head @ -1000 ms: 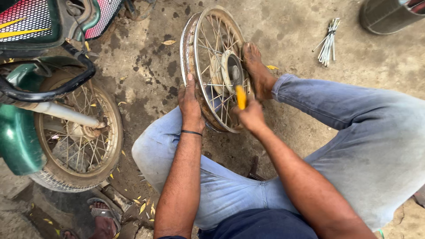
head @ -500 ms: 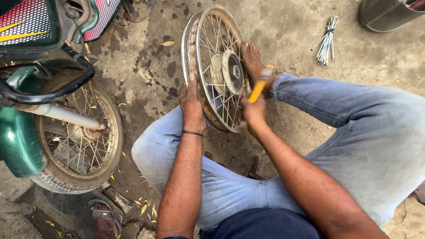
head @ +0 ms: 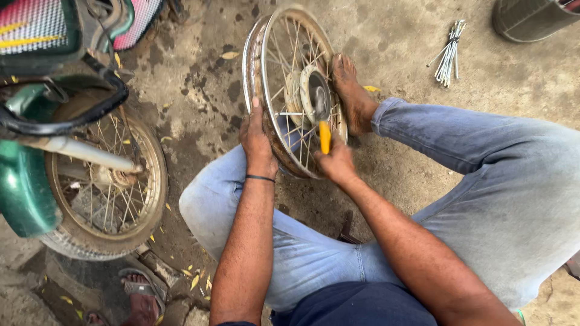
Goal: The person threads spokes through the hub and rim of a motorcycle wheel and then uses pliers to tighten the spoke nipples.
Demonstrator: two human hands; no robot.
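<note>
Left hand [head: 257,142] clamped on rim of spoked wheel [head: 284,54], upright on floor. Right hand [head: 337,164] closed around yellow-handled tool [head: 325,136], tip at hub just above. Foot [head: 352,96] braces beyond. Risk: tool slipping off, wheel tipping.

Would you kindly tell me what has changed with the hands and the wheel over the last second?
The right hand has swung the yellow-handled tool: it tilted out to the right half a second ago and now stands upright again, tip at the hub. Nothing was grasped or released. The left hand still grips the rim, and the foot still braces the wheel.
</note>
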